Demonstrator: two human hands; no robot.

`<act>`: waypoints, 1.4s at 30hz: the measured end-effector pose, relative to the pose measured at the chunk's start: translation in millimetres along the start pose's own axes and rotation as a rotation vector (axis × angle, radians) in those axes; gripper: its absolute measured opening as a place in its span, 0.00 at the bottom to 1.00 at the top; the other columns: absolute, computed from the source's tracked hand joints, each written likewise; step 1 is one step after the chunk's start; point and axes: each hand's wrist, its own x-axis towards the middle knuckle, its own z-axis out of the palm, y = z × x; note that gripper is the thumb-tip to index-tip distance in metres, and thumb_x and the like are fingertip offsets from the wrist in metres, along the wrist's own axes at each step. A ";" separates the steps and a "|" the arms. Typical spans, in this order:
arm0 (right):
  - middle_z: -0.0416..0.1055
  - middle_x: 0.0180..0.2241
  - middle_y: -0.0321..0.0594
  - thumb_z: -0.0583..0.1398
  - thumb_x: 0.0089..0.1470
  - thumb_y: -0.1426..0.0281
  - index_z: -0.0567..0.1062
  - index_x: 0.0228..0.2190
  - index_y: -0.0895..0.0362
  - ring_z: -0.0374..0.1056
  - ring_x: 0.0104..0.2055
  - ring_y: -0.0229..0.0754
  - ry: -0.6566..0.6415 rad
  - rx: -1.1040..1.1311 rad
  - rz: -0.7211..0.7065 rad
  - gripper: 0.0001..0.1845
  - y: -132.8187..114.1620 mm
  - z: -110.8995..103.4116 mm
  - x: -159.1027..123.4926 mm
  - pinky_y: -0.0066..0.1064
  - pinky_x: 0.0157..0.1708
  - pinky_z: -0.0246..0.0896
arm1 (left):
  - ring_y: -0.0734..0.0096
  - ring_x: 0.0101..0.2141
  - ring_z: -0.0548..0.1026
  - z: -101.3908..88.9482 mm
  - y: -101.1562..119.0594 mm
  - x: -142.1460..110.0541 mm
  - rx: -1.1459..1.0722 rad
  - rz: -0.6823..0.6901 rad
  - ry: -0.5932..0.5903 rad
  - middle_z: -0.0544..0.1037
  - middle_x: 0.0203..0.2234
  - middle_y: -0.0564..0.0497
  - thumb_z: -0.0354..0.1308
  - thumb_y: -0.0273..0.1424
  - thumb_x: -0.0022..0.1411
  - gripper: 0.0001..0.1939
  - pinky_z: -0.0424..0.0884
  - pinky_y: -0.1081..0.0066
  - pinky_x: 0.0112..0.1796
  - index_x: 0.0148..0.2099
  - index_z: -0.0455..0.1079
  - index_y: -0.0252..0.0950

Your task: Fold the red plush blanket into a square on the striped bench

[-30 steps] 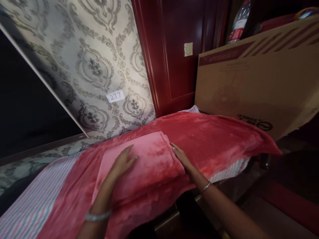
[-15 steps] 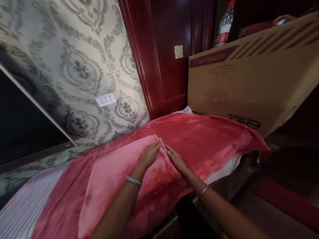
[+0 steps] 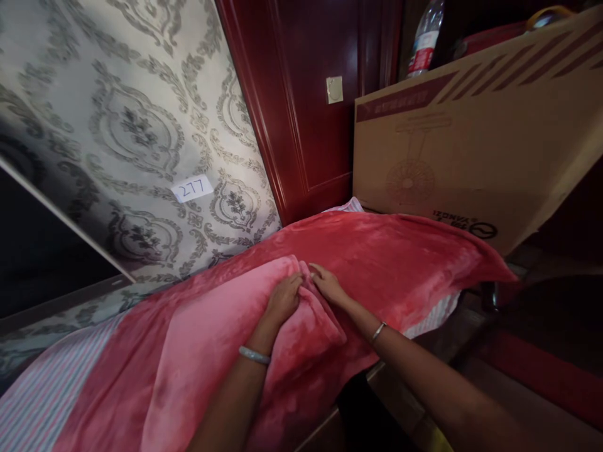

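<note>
A pink plush blanket [image 3: 211, 329] lies folded over on a red plush spread [image 3: 381, 251]; I cannot tell whether the two are one piece. My left hand [image 3: 285, 298] rests on the folded part with its fingers curled round the bunched edge near the far corner. Just right of it, my right hand [image 3: 328, 284] is closed on the same edge, its fingertips partly hidden in the plush. Between the hands the edge is gathered into small folds.
A striped sheet [image 3: 70, 383] shows under the spread. Behind stands a large cardboard box [image 3: 471, 138], with a plastic bottle [image 3: 425, 44] beyond its top edge. Patterned wallpaper [image 3: 141, 125] carries a paper label [image 3: 192, 188] beside a dark red wooden panel [image 3: 315, 144].
The blanket edge between my hands is now more bunched. My left hand has curled and shifted slightly nearer; my right fingers have bent and moved a little up along the edge.
</note>
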 end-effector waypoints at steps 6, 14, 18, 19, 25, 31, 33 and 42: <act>0.77 0.51 0.42 0.57 0.54 0.65 0.78 0.51 0.52 0.72 0.53 0.49 0.038 0.055 0.003 0.23 13.4 6.6 0.1 0.47 0.60 0.62 | 0.59 0.47 0.76 -2.9 0.9 -2.3 -0.044 -0.006 0.051 0.79 0.45 0.40 0.47 0.22 0.62 0.13 0.73 0.58 0.49 0.43 0.72 0.36; 0.69 0.61 0.36 0.58 0.53 0.64 0.74 0.58 0.50 0.64 0.63 0.46 -0.106 0.195 -0.064 0.30 1.6 4.3 -3.7 0.44 0.66 0.53 | 0.63 0.49 0.75 -7.0 3.8 -6.3 -0.217 -0.028 0.363 0.77 0.45 0.43 0.46 0.28 0.66 0.09 0.72 0.60 0.50 0.42 0.68 0.38; 0.65 0.63 0.35 0.60 0.53 0.61 0.72 0.59 0.49 0.60 0.65 0.46 -0.129 0.249 -0.072 0.32 -0.4 3.9 -5.0 0.45 0.68 0.49 | 0.63 0.48 0.75 -8.3 6.4 -6.0 -0.222 -0.025 0.450 0.78 0.44 0.43 0.46 0.33 0.70 0.10 0.72 0.60 0.49 0.41 0.67 0.38; 0.65 0.63 0.35 0.60 0.53 0.60 0.72 0.60 0.49 0.60 0.66 0.46 -0.132 0.257 -0.076 0.32 -0.2 4.1 -5.3 0.45 0.68 0.48 | 0.63 0.48 0.76 -8.7 7.1 -5.8 -0.223 -0.019 0.462 0.78 0.44 0.42 0.45 0.34 0.71 0.10 0.72 0.60 0.49 0.42 0.67 0.38; 0.64 0.64 0.39 0.60 0.54 0.59 0.69 0.62 0.50 0.59 0.66 0.47 -0.098 0.244 -0.053 0.34 3.3 7.8 -3.0 0.46 0.68 0.48 | 0.62 0.48 0.76 -9.2 8.0 -6.2 -0.233 -0.007 0.507 0.78 0.43 0.41 0.46 0.36 0.72 0.12 0.72 0.59 0.48 0.40 0.67 0.39; 0.64 0.64 0.38 0.58 0.56 0.61 0.67 0.64 0.49 0.59 0.66 0.48 -0.109 0.088 -0.168 0.34 -0.5 15.5 2.5 0.47 0.68 0.46 | 0.62 0.45 0.76 -8.1 3.3 -8.4 -0.253 0.001 0.511 0.77 0.40 0.43 0.47 0.36 0.71 0.11 0.72 0.60 0.47 0.42 0.68 0.38; 0.63 0.65 0.38 0.57 0.57 0.62 0.66 0.64 0.48 0.57 0.67 0.47 -0.119 0.058 -0.211 0.33 -1.3 19.2 5.6 0.47 0.69 0.45 | 0.63 0.43 0.76 -7.7 1.5 -9.2 -0.236 -0.007 0.509 0.76 0.38 0.45 0.47 0.37 0.70 0.12 0.72 0.60 0.46 0.46 0.68 0.38; 0.55 0.69 0.41 0.56 0.62 0.65 0.60 0.67 0.51 0.48 0.71 0.48 -0.216 -0.289 -0.315 0.34 6.6 35.5 19.5 0.50 0.71 0.38 | 0.62 0.47 0.76 -6.7 -0.9 -11.4 -0.176 0.007 0.579 0.77 0.42 0.43 0.46 0.38 0.72 0.13 0.72 0.60 0.49 0.45 0.69 0.37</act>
